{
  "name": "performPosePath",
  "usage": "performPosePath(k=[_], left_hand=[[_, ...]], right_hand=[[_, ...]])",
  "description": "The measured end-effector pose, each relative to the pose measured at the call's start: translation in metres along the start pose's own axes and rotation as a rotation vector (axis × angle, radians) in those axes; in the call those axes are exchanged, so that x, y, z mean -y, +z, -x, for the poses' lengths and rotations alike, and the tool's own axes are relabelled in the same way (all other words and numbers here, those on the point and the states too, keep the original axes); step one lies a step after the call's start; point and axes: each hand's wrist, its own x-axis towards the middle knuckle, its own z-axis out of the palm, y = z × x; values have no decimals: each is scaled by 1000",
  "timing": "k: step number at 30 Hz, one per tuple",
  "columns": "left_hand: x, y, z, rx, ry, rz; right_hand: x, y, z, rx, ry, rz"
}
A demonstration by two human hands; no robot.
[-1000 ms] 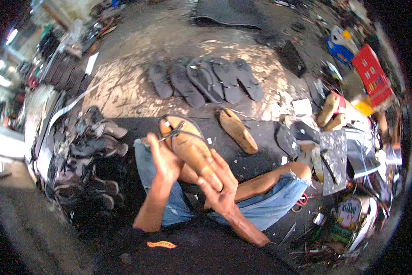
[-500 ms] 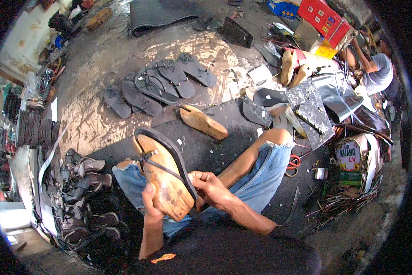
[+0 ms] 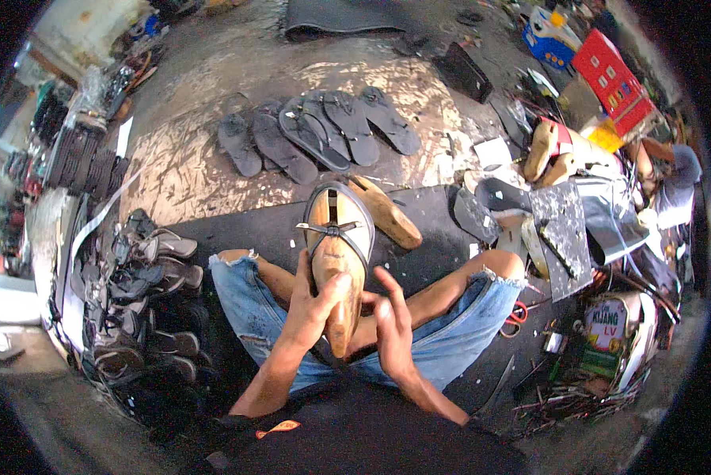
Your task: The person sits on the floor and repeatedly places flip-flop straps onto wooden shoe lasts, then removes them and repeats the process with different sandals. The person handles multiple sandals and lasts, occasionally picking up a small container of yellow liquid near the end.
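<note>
Grasping a tan wooden shoe last (image 3: 341, 263) near its heel end with the left hand (image 3: 308, 310), with the thumb over the top and the fingers along the left side. Holding it over the lap, toe pointing away, with a flat black sandal with narrow crossing straps (image 3: 332, 231) fitted around it — sole beneath, straps across the upper face. Keeping the right hand (image 3: 389, 321) released just beside the heel, with fingers loosely bent and spread; impossible to tell whether touching the last. Sitting cross-legged in frayed blue denim trousers (image 3: 462, 336). Lying just beyond, partly hidden by the held sandal, on a black flat mat (image 3: 428, 207): a second tan wooden last (image 3: 395, 222). Spread farther out, side by side: a row of flat black sandals (image 3: 347, 127). Resting near the right knee: red-handled scissors (image 3: 515, 319).
</note>
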Motion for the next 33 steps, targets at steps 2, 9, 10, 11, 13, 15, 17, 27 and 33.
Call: performPosePath(k=[2,9,10,11,13,15,17,27,33], left_hand=[[3,5,-7,-54,23,-143],[3,-25,22,-5,364,-713],[7,-34,25,48,247,-762],[13,-35,30,77,304,-673],[35,-43,38,149,378,-491],[98,-70,42,408,294,-180],[140,-74,46,512,163,-98],[76,-37,-35,745,-194,1052],[71,-29,-65,527,-201,893]], right_hand=[[33,16,-4,290,-227,419],[64,-4,0,375,350,-128],[67,-2,5,340,423,-279],[69,-3,11,304,492,-435],[77,9,14,322,362,-355],[87,31,13,416,-60,108],[82,28,16,601,-249,606],[47,15,-32,374,-204,482],[40,16,-32,277,-181,459]])
